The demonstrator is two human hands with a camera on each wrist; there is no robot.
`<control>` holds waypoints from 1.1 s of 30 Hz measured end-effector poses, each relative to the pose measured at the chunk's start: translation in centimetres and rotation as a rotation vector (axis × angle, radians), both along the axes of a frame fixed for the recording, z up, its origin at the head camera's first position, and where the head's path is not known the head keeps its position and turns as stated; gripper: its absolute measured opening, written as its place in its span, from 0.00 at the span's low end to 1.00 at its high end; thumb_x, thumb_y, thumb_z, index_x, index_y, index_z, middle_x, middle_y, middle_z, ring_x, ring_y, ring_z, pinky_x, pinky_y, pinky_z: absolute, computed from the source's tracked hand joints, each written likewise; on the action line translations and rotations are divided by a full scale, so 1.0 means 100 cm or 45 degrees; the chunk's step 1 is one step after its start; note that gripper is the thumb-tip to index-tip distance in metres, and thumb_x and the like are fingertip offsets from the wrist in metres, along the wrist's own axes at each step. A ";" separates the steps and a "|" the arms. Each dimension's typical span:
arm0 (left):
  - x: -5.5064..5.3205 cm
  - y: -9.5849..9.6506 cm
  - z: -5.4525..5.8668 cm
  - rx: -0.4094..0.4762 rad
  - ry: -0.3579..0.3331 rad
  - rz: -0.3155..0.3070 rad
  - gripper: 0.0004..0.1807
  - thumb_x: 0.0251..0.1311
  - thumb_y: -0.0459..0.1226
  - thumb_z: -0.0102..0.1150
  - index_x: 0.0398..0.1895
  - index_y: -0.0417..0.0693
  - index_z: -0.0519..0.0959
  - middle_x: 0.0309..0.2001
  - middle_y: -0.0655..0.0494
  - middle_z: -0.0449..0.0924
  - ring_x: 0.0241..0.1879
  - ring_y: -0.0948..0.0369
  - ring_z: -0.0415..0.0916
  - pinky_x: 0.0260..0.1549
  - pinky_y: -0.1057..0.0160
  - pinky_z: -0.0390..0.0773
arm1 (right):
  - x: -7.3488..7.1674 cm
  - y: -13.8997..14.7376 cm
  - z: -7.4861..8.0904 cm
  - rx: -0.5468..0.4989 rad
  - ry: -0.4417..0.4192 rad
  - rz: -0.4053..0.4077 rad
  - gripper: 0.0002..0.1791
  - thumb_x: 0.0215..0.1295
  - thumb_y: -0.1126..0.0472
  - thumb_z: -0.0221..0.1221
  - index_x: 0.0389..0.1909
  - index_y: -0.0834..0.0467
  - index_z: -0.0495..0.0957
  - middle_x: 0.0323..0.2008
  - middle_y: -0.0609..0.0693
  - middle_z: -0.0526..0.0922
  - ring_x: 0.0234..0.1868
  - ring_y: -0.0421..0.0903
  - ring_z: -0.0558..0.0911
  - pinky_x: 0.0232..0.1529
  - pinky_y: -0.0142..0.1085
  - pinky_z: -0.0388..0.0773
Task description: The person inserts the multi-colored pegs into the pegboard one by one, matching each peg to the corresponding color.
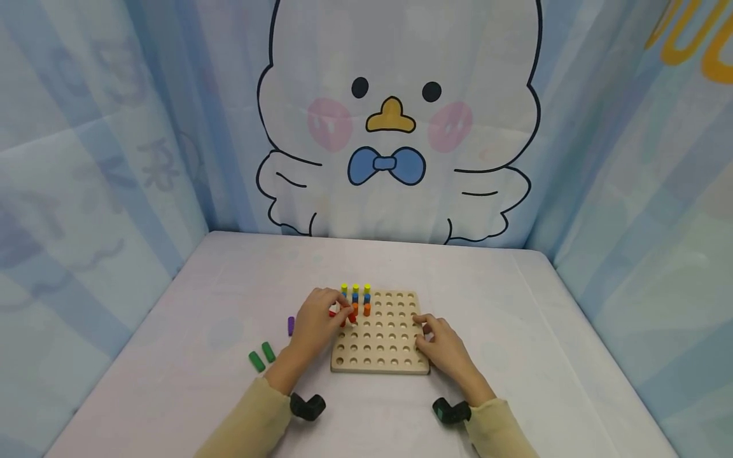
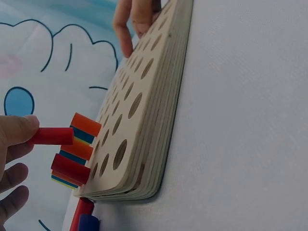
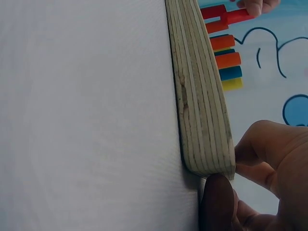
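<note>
Pegboard (image 1: 378, 367): it lies flat on the table (image 1: 487, 286) in front of you, with most of its holes bare.
Left hand (image 1: 314, 323): you pinch a red peg (image 2: 53, 136) between thumb and fingertips, over the board's left part; its lower end shows clear of the wood in the left wrist view.
Right hand (image 1: 448, 348): you grip the board's right edge, thumb and bent fingers set against it, which seems to steady it.
Pegs standing: at the far left corner you have three yellow pegs (image 1: 356, 289), then blue pegs (image 1: 367, 299) nearer you, then orange pegs (image 1: 367, 310); one standing red peg (image 2: 70, 168) begins the row in front of those. Your left hand hides part of the left column.
Pegs lying loose: two green pegs (image 1: 268, 352) and a purple peg (image 1: 291, 326) are left of the board; a loose red peg (image 2: 83, 211) and a loose blue peg (image 2: 89, 223) lie just beside its edge.
Row in hand: you appear to be filling the red row, second place.
Next hole: the move likely calls for you to straighten the peg, line it up beside the standing red one, lower it and release, without knocking the orange pegs behind.
</note>
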State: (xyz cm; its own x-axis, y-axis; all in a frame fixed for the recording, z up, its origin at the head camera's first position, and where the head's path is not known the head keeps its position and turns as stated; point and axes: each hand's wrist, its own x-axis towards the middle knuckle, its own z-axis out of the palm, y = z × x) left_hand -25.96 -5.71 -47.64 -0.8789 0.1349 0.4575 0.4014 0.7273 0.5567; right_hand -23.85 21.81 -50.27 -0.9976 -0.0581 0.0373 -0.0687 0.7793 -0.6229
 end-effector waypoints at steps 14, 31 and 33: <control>-0.006 0.009 -0.009 -0.175 0.002 0.048 0.09 0.59 0.41 0.76 0.30 0.53 0.82 0.37 0.58 0.86 0.43 0.56 0.77 0.47 0.53 0.77 | 0.001 0.000 0.002 -0.005 -0.001 0.005 0.22 0.65 0.63 0.60 0.61 0.55 0.79 0.43 0.53 0.79 0.34 0.43 0.72 0.36 0.38 0.69; -0.007 0.014 -0.011 -0.163 -0.142 0.042 0.11 0.59 0.39 0.76 0.40 0.54 0.82 0.39 0.60 0.87 0.42 0.57 0.75 0.49 0.54 0.73 | 0.000 0.002 0.001 -0.012 0.007 0.011 0.22 0.65 0.63 0.60 0.61 0.56 0.79 0.43 0.53 0.78 0.33 0.43 0.73 0.35 0.37 0.69; -0.006 0.015 -0.012 -0.152 -0.134 0.043 0.11 0.59 0.39 0.76 0.40 0.54 0.82 0.38 0.60 0.86 0.42 0.57 0.74 0.49 0.54 0.73 | 0.000 0.002 0.000 -0.008 0.006 0.009 0.22 0.65 0.63 0.60 0.61 0.56 0.79 0.43 0.53 0.79 0.33 0.42 0.73 0.36 0.37 0.70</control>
State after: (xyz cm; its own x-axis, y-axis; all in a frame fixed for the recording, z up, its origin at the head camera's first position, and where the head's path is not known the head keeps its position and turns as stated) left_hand -26.59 -4.18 -48.88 -0.9260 0.1526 0.3452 0.3198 0.8029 0.5030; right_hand -23.85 22.01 -50.27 -0.9970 -0.0650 0.0425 -0.0773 0.7751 -0.6271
